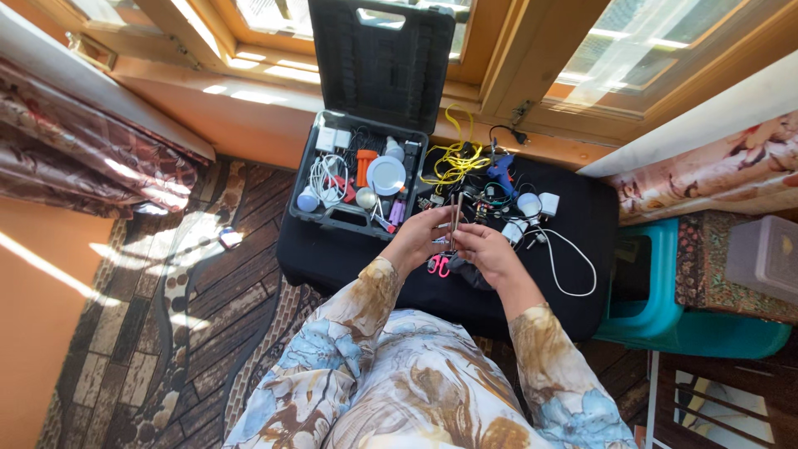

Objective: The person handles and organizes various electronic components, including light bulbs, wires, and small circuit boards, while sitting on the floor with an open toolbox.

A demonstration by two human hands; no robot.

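Observation:
My left hand (417, 236) and my right hand (488, 252) meet over a low table with a black cloth (573, 249). Together they hold a thin metal tool with two long prongs (455, 216) that point away from me. Pink-handled scissors (438, 264) lie on the cloth just under my hands. Both fingers are closed around the tool's lower part, which is partly hidden.
An open black tool case (357, 170) with cables, bulbs and small parts sits at the table's back left, lid up against the window. Yellow wire (453, 158), a blue glue gun (501, 170), white adapters and a white cable (565, 266) lie right. A teal stool (665, 308) stands right.

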